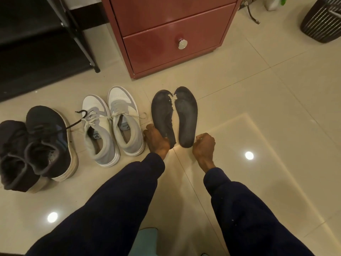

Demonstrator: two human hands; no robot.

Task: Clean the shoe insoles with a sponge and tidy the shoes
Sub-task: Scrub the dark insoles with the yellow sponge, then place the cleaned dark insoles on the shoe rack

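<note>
1. The left insole (162,111) and the right insole (186,115) lie side by side on the floor (258,93), toes touching.
2. The left grip (156,140) holds the left insole's heel.
3. The right grip (203,145) is curled at the right insole's heel; I cannot tell if it holds it.
4. White shoes (110,124) stand just left, black shoes (36,145) further left.

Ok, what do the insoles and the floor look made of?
The insoles look like foam under dark matte fabric: the inner edges are torn, with pale crumbs showing. The floor looks like glazed tile: glossy, mirroring lamp spots, with grout lines.
</note>
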